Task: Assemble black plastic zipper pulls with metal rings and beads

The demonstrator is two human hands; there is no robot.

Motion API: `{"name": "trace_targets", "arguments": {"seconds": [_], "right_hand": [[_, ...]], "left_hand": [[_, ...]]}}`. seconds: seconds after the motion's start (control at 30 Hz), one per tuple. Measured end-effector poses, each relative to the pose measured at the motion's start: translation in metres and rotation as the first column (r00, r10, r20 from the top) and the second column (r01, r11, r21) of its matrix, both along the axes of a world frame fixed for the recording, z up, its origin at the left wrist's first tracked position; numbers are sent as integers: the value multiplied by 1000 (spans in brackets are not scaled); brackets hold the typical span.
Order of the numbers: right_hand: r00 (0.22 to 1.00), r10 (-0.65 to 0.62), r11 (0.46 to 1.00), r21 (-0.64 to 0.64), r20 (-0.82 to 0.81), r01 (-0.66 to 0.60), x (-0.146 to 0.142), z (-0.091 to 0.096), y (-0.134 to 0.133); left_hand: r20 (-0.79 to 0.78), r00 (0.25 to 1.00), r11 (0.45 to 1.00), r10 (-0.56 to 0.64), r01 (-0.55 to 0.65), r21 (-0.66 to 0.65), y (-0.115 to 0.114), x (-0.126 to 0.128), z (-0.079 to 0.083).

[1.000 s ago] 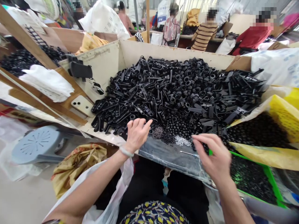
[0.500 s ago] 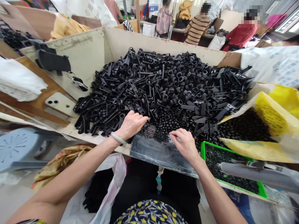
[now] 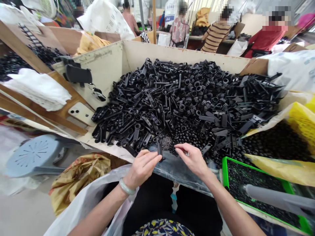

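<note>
My left hand, with a pale bangle at the wrist, grips a slim black plastic part that stands up from its fingertips. My right hand is closed in a pinch just to the right of that part; what its fingertips hold is too small to make out. Small silver pieces show in the gap beneath its fingers. Between the hands and the heap lie a mound of tiny grey pieces and many shiny black balls, at the edge of a dark work plate.
A large heap of black plastic parts fills the pale-walled bin. On the right are a green tray, a grey bar and a yellow bag. A phone and stool are left. Several people sit beyond.
My left hand has come back from the heap toward the near edge, bringing the black part into view. My right hand remains pinched near the silver pieces. The camera view has turned left.
</note>
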State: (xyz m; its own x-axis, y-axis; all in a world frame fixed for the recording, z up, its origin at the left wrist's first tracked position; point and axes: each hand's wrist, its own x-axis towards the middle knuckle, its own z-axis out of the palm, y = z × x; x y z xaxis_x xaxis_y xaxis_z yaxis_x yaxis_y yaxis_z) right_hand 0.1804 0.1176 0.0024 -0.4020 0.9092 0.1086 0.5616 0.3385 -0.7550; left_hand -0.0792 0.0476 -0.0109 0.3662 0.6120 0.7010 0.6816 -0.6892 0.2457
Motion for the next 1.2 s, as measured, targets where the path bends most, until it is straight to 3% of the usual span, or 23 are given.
{"name": "trace_targets", "arguments": {"seconds": [0.07,0.13,0.23,0.33,0.47,0.5,0.53,0.6,0.63,0.7,0.8,0.9,1.03,1.2], "right_hand": [[974,-22,962,-269,-227,-41,-16,2,-4],[921,-60,899,-422,-385,-117,-31,3,-7],[900,-29,884,-431,-435,-180,-41,4,-9],[950,69,893,-405,-305,-195,-38,9,-7],[966,208,911,-329,-153,-248,-44,32,19],[964,184,930,-283,-193,-234,-49,41,31],[951,83,961,-229,-296,-155,-55,51,45],[837,-129,982,-187,-531,33,-66,68,72],[791,-196,980,-152,-580,132,-70,75,81],[778,-251,964,-72,-577,257,-72,78,87],[893,-188,978,5,-410,208,-65,58,60],[983,-94,993,61,-157,104,-53,25,19],[995,-90,994,64,-39,92,-36,-3,-12],[994,-10,994,113,105,-2,-25,-9,-24]], "left_hand": [[24,1000,1000,-6,6,6,-7,3,-6],[31,999,1000,-25,25,7,-10,8,-8],[-14,998,998,-55,55,-12,-15,13,-8],[-43,999,999,-33,31,-39,-25,12,-12],[18,990,989,137,-136,-56,-35,1,-15],[27,981,980,191,-189,-60,-35,-2,-14],[30,969,968,245,-243,-61,-34,-4,-12],[12,937,936,350,-349,-55,-29,-7,-8],[-8,914,913,406,-405,-46,-26,-8,-7],[-64,859,859,508,-510,-34,-21,-8,-7],[-168,791,796,588,-603,-48,-17,-10,-12],[-235,771,779,592,-622,-80,-16,-12,-15],[-189,779,779,598,-620,-91,-14,-14,-11],[-113,817,811,565,-576,-108,-18,-3,-8]]}}
